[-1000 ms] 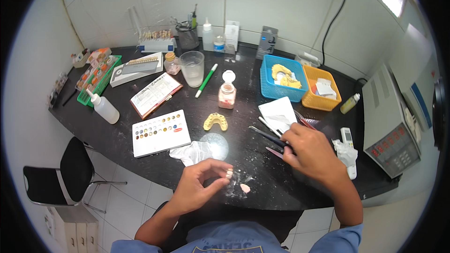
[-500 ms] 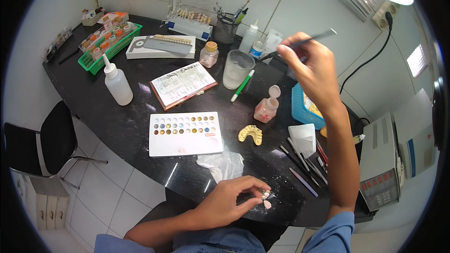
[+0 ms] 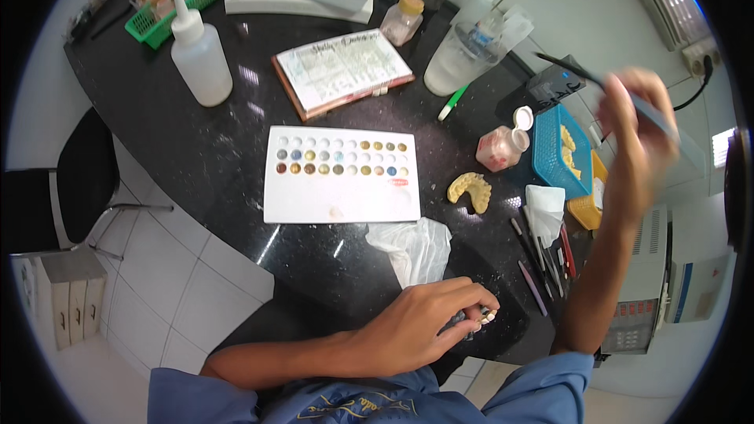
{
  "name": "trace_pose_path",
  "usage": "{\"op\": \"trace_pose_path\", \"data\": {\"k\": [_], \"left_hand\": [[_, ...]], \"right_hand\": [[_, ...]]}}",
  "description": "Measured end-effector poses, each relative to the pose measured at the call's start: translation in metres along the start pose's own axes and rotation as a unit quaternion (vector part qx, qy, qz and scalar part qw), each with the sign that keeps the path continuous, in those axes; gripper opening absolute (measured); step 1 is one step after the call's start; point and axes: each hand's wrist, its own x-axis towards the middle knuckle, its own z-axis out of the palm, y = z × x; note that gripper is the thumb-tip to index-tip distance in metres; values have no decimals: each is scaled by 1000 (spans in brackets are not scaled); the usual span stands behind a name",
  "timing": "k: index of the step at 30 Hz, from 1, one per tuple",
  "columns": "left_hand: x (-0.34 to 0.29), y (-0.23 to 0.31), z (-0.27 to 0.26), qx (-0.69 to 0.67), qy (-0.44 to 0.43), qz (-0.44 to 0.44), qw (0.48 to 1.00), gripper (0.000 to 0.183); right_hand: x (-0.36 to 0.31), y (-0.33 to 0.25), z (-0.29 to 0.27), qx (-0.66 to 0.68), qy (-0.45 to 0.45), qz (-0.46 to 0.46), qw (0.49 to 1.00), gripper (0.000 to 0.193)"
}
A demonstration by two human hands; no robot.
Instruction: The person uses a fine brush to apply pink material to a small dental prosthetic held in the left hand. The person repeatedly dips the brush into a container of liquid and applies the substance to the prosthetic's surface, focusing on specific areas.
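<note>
Dental bench seen from above the worker. The left hand (image 3: pixel 428 322) rests at the near edge of the black table (image 3: pixel 204 149), fingers pinched shut on a small row of false teeth (image 3: pixel 485 316), held just above the tabletop. The right hand (image 3: pixel 638 129) is raised well above the bench, blurred, closed around a thin brush (image 3: pixel 597 82) whose tip points toward the back of the table. The step in hand looks like colouring the teeth: the brush appears to be between loading and application. The next move would call for bringing the brush tip down to the pinched piece with a steady, fine touch, the left hand keeping it still. A white palette (image 3: pixel 342 177) lies mid-table, its two rows of small wells holding dabs of grey, brown and yellowish colour. A clear cup (image 3: pixel 459 59) behind it holds cloudy liquid. A blue basket (image 3: pixel 558 153) holds yellowish casts; another yellowish cast (image 3: pixel 471 191) lies loose just beside it. A small open jar (image 3: pixel 499 149) contains pink material. A white squeeze bottle (image 3: pixel 200 55) stands at the left; its contents cannot be told. A crumpled plastic bag (image 3: pixel 412 247) lies near the left hand.
</note>
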Motion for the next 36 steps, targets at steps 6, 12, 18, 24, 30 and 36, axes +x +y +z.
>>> {"op": "trace_pose_path", "data": {"k": [6,12,18,24,30,36], "left_hand": [[3,1,1,10,-14,11,1000,28],[5,0,2,27,-40,3,999,30],[6,0,1,41,-48,9,998,31],[6,2,2,50,-48,9,998,28],[6,7,0,54,-54,-9,997,27],[7,6,3,53,-36,-19,998,27]], "right_hand": [[-126,-4,-35,170,-191,126,959,13],[-164,12,-21,262,-243,259,897,13],[-169,21,-29,244,-283,266,888,13],[-172,19,-35,250,-250,208,912,17],[-174,19,-31,196,-273,176,925,16],[-197,14,-71,295,-144,260,908,25]]}}
